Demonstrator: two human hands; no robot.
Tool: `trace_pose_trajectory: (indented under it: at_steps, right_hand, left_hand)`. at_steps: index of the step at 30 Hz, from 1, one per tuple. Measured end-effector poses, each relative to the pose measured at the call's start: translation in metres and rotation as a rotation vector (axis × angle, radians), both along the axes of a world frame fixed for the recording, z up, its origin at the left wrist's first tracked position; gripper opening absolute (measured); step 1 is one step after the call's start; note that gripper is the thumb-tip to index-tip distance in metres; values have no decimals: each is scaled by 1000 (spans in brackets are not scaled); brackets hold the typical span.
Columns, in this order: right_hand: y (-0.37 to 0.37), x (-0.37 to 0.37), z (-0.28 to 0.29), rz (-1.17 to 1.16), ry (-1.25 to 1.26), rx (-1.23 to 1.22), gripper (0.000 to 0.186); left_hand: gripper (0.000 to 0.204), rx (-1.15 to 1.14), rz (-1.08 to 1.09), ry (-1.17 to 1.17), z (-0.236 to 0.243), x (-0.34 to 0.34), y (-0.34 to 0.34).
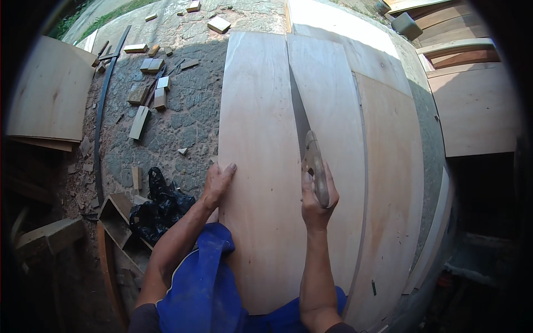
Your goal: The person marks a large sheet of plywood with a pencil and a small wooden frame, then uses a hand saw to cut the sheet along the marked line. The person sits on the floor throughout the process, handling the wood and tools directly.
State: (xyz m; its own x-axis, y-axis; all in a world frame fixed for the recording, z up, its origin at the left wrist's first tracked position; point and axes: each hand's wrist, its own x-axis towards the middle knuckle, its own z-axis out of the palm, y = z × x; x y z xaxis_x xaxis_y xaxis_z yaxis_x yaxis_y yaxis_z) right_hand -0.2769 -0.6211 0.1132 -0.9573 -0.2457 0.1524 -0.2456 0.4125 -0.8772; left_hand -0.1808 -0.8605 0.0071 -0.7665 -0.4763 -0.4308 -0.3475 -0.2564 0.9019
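As seen from the head camera, the right hand (319, 195) is closed around the handle of a handsaw (312, 149), which lies lengthwise along the line between a pale plywood board (258, 133) and the light panel (336, 111) to its right. The saw's handle is worn, dull brownish-grey and rounded at its far end; its dark grey blade narrows toward the boards' far end. The plywood is long, smooth and faintly pinkish, with soft grain and small specks. On its left edge rests the left hand (219, 183), thumb uppermost; whether its fingers grip underneath, I cannot tell.
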Motion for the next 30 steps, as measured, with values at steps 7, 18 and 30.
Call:
trace_pose_trajectory:
  at_steps: [7, 18, 30]
  right_hand:
    - [37, 65, 48, -22, -34, -12, 51]
    - [20, 36, 26, -70, -156, -23, 50]
    - [20, 24, -11, 9, -17, -14, 48]
  left_hand:
    - [36, 49, 46, -30, -4, -1, 2]
    - [36, -26, 63, -14, -1, -2, 4]
    - [36, 35, 70, 8, -4, -1, 5]
